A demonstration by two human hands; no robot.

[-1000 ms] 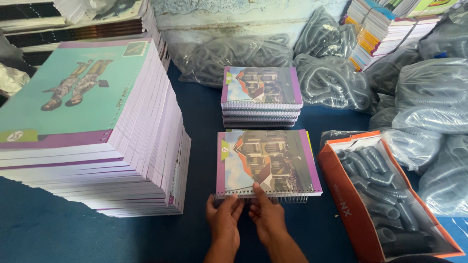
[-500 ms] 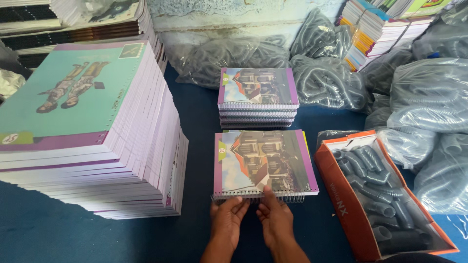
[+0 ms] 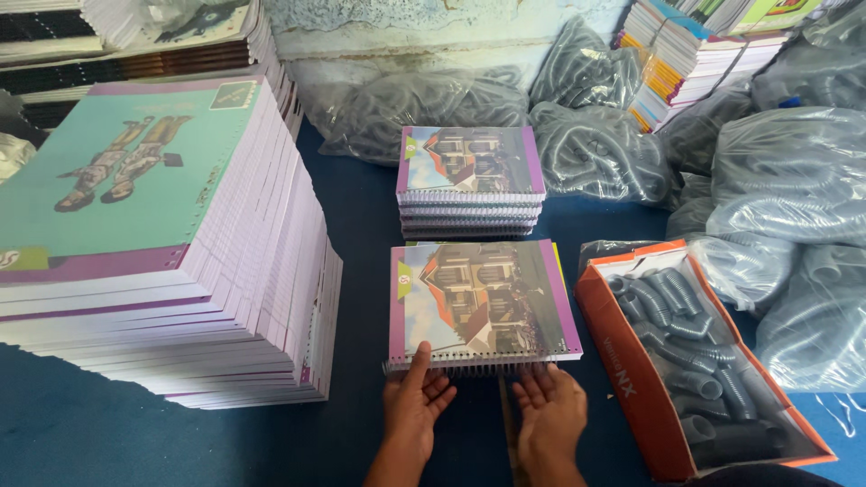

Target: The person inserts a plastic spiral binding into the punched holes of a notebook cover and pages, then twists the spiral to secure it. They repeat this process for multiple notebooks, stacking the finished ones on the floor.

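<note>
Two hands work at the bottom centre of the head view, both at the near edge of a notebook [image 3: 483,302] that lies flat on the blue table [image 3: 108,433] in the middle of the frame, its purple-bordered cover showing a house. A dark spiral coil [image 3: 474,366] runs along that near edge.

Risk first, as a judgement: the coil looks only partly seated, so a push that is not square to the punched edge could skip holes or bend the wire, and pressure from one side alone could slide the cover askew or skate the whole book toward the finished stack of notebooks [image 3: 471,180] just above it.

As for the fingers, the left hand [image 3: 415,406] has its thumb up on the lower left corner of the cover and the other fingers loosely spread beneath the coil, touching it rather than gripping. The right hand [image 3: 550,415] is open too, fingers apart and slightly curled, tips at the coil's right half; neither hand is clamped on anything.

At left stands a tall pile of unbound teal-covered books [image 3: 162,243]. At lower right an orange cardboard box [image 3: 622,370] holds grey coils, and bags of coils [image 3: 794,189] fill the upper right.
</note>
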